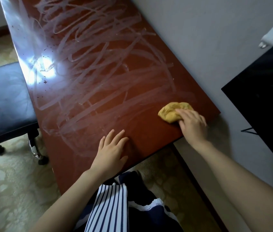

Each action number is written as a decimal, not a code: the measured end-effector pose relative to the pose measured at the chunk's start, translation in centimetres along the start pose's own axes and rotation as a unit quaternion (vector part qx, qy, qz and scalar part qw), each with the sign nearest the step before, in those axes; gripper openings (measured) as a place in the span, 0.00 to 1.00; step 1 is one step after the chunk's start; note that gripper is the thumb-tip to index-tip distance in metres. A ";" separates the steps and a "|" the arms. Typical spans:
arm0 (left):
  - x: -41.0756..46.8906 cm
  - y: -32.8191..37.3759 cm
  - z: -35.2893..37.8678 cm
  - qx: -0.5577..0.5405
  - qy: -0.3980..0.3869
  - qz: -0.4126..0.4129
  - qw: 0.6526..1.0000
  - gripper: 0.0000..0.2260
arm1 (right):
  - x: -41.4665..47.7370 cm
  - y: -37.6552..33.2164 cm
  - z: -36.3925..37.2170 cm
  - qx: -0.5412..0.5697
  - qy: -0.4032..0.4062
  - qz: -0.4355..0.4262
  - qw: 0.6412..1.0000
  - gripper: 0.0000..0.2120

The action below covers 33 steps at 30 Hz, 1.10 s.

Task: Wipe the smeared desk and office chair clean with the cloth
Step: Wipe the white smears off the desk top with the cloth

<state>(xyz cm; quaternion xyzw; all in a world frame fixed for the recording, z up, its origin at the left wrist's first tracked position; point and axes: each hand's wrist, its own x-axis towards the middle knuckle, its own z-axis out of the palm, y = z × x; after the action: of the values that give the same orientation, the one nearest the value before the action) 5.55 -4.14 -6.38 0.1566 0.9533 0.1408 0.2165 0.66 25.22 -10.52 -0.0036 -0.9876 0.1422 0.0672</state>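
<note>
The dark blue padded office chair (5, 101) stands at the left, its seat faintly hazy and, I judge, not yet wiped. White looping smears cover most of the glossy reddish-brown wooden table (140, 134); only the near right corner looks clean, so the job seems barely begun. The left hand (112, 151) lies flat, fingers spread. The crumpled mustard-yellow cloth (170, 113) sits near that corner, gripped under the right hand (192, 126).
</note>
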 end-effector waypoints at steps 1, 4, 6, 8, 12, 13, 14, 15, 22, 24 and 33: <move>0.2 0.2 0.0 0.009 -0.006 0.001 1.000 0.29 | 0.9 -0.1 0.1 0.001 -0.003 0.048 0.999 0.21; 0.6 0.6 0.0 0.035 -0.020 -0.002 0.999 0.33 | 2.2 -1.9 1.3 0.024 0.024 0.178 0.984 0.20; 0.7 0.9 0.1 0.050 -0.026 -0.010 0.998 0.36 | 1.9 -3.9 2.0 0.053 0.040 0.202 0.977 0.19; 0.9 0.9 0.1 0.065 -0.040 -0.020 0.997 0.40 | 1.0 -5.7 2.6 0.061 0.034 0.154 0.986 0.19; 1.2 0.8 0.1 0.081 -0.056 -0.017 0.995 0.44 | -2.1 -8.0 3.0 0.063 0.008 0.014 0.998 0.20; 1.3 0.8 0.0 0.084 -0.056 -0.016 0.995 0.45 | -3.1 -8.3 3.0 0.062 -0.004 -0.016 0.998 0.20; 1.4 0.7 0.0 0.087 -0.055 -0.014 0.995 0.46 | -4.2 -8.4 2.8 0.062 -0.014 -0.046 0.997 0.21; 1.5 0.7 -0.1 0.091 -0.055 -0.011 0.994 0.46 | -5.1 -8.2 2.6 0.065 -0.021 -0.075 0.995 0.22; 2.2 0.5 -0.3 0.150 -0.088 0.012 0.985 0.48 | -7.1 -3.1 0.9 0.028 -0.029 -0.160 0.986 0.24; 2.3 0.6 -0.3 0.154 -0.091 0.009 0.984 0.47 | -6.5 -1.0 0.6 0.015 -0.017 -0.109 0.994 0.24; 2.5 1.2 -0.4 0.160 -0.094 -0.006 0.983 0.42 | 0.8 5.5 -1.3 0.007 -0.010 0.114 0.993 0.21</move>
<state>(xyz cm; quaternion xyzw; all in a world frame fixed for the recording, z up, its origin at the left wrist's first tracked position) 3.56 -2.23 -6.55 0.1960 0.9400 -0.0305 0.2777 0.01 30.87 -10.76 -0.1144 -0.9802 0.1562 0.0408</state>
